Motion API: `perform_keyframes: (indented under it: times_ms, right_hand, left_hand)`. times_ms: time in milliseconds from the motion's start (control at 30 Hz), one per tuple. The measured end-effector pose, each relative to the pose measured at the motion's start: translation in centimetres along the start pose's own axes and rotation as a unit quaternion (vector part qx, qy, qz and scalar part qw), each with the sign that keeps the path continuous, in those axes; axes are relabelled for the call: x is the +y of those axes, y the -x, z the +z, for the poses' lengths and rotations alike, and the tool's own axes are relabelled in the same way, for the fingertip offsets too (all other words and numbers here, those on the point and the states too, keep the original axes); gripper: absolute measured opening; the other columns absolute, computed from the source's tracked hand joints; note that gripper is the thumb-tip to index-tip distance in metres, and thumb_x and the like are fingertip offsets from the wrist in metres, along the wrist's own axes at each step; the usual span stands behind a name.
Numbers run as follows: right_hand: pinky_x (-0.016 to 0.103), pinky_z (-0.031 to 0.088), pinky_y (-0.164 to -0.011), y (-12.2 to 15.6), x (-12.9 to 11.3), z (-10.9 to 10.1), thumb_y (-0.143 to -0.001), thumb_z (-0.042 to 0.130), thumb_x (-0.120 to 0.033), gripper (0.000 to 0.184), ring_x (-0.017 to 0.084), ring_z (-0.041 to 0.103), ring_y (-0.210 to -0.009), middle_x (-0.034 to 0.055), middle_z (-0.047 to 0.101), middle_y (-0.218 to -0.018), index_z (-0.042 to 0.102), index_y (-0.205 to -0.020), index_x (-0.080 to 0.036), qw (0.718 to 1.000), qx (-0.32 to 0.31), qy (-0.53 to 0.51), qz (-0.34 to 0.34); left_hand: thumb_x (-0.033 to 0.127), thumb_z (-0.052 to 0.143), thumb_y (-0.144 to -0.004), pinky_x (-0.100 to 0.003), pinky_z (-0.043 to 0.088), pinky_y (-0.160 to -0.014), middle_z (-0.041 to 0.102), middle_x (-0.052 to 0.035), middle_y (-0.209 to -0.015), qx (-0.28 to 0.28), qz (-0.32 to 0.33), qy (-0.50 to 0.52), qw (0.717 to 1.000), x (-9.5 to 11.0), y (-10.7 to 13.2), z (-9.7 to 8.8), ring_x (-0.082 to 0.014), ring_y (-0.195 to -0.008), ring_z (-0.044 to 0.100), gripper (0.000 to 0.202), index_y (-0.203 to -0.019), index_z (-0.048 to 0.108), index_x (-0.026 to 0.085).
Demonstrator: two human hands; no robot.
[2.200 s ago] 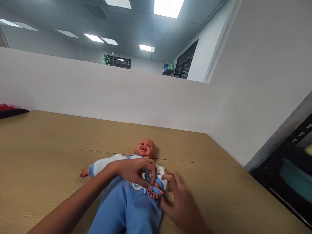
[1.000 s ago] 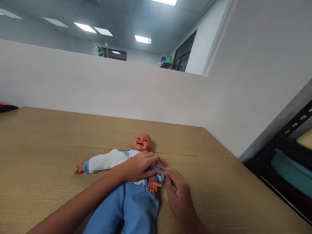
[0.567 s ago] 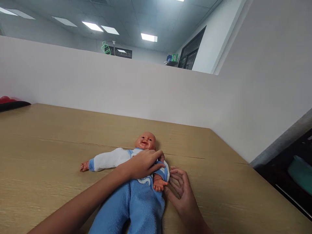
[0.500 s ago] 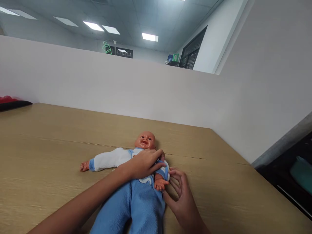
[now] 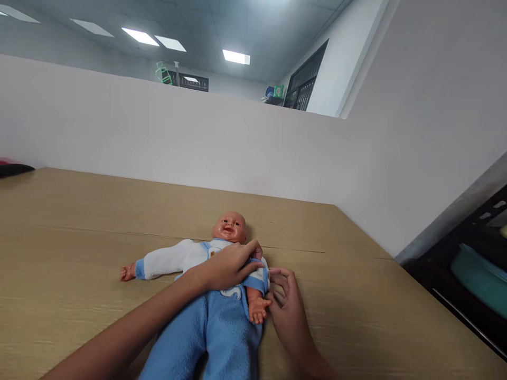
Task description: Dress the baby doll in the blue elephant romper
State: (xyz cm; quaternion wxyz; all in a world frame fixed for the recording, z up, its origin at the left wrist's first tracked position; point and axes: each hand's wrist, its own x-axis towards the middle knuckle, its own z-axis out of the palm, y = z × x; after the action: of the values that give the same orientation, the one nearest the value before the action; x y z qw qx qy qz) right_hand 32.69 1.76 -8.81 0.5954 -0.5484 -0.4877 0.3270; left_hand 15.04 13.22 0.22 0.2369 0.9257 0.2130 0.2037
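Note:
A baby doll [image 5: 228, 228] in a blue and white suit lies face up on the wooden table [image 5: 79, 221]. One sleeved arm stretches out to the left. My left hand [image 5: 227, 266] lies flat on its chest, fingers stretched toward the shoulder. My right hand [image 5: 285, 306] sits beside the doll's other arm, fingers curled at the blue cuff [image 5: 257, 283], touching the sleeve. The doll's small hand [image 5: 257, 312] sticks out of that cuff and points down along its side. The blue legs run off the bottom of the view.
A white partition wall [image 5: 198, 142] stands along the table's far edge and right side. A dark object [image 5: 11, 169] lies at the far left edge. A black shelf with a teal container [image 5: 479, 285] is at the right.
The doll's right-side arm has come further out of the sleeve and now lies down along its body. My right hand has shifted from under the cuff to beside it. The left hand stays on the chest.

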Motion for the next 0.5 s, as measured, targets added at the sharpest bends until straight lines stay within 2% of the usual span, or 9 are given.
perform_keyframes:
  times_ms: [100, 233, 367, 500]
  right_hand:
    - [0.040, 0.053, -0.092, -0.8, -0.6, -0.7, -0.087, 0.061, -0.038, 0.028, 0.025, 0.065, -0.106, 0.0064, 0.066, -0.109, 0.054, -0.110, -0.024, 0.999, -0.022, -0.011, 0.029]
    - [0.038, 0.052, -0.089, -1.4, -1.4, -1.2, -0.090, 0.062, -0.057, 0.038, 0.024, 0.065, -0.099, 0.0057, 0.069, -0.105, 0.059, -0.109, -0.024, 0.995, -0.061, -0.055, 0.062]
    - [0.038, 0.051, -0.091, -1.9, -1.3, -0.9, -0.080, 0.078, -0.057, 0.045, 0.027, 0.066, -0.103, 0.0083, 0.071, -0.105, 0.059, -0.102, -0.022, 0.997, -0.055, -0.015, 0.059]
    - [0.040, 0.052, -0.088, -2.2, -1.3, -0.7, -0.083, 0.070, -0.053, 0.036, 0.028, 0.069, -0.098, 0.0095, 0.072, -0.100, 0.060, -0.097, -0.022, 0.998, -0.044, 0.014, 0.045]
  left_hand:
    - [0.042, 0.047, -0.109, -0.033, 0.041, -0.077, 0.066, -0.0036, -0.102, 0.003, 0.004, 0.013, 1.000, 0.0, 0.0, -0.1, -0.0233, -0.091, 0.062, 0.018, -0.111, 0.050, 0.024]
    - [0.042, 0.050, -0.108, -0.031, 0.041, -0.074, 0.066, -0.0023, -0.098, 0.004, 0.012, 0.029, 0.999, 0.0, 0.0, -0.2, -0.0219, -0.088, 0.063, 0.018, -0.111, 0.051, 0.023]
    - [0.040, 0.051, -0.108, -0.030, 0.042, -0.073, 0.065, -0.0022, -0.098, -0.001, 0.029, 0.022, 0.999, 0.3, 0.1, -0.3, -0.0215, -0.087, 0.063, 0.017, -0.110, 0.053, 0.023]
    - [0.036, 0.053, -0.107, -0.031, 0.043, -0.076, 0.068, -0.0026, -0.101, -0.022, 0.059, -0.004, 0.998, 0.5, 0.1, -0.3, -0.0218, -0.092, 0.064, 0.014, -0.110, 0.055, 0.023]
